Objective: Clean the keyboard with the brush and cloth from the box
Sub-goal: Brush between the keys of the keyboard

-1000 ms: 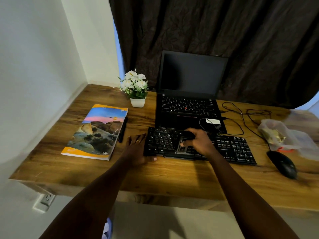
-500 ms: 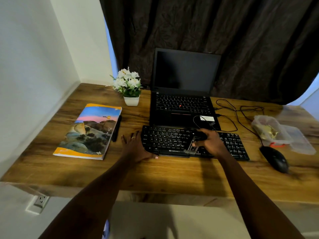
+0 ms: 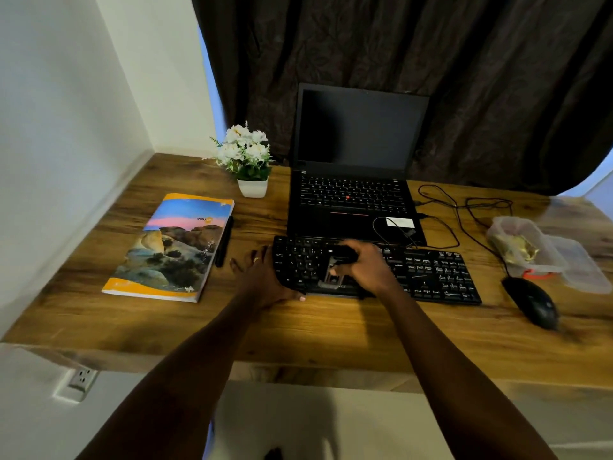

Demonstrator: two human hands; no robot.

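Note:
A black keyboard (image 3: 438,273) lies on the wooden desk (image 3: 331,330) in front of a laptop. My right hand (image 3: 365,267) is closed around a small dark brush (image 3: 333,270), whose grey bristles rest on the keys left of the keyboard's middle. My left hand (image 3: 262,277) lies flat, fingers spread, against the keyboard's left end, thumb at its front edge. A clear plastic box (image 3: 544,254) with something yellowish inside, perhaps the cloth, stands at the right; its lid lies beside it.
An open black laptop (image 3: 358,180) with a dark screen stands behind the keyboard, cables (image 3: 464,210) trailing right. A black mouse (image 3: 534,307) sits at the right front. A colourful book (image 3: 175,247) with a pen beside it lies left. A potted white flower (image 3: 247,161) stands behind.
My right hand has swept the brush across the middle keys, to the right and then back left. My left hand has stayed at the keyboard's left end. The camera view shifted slightly.

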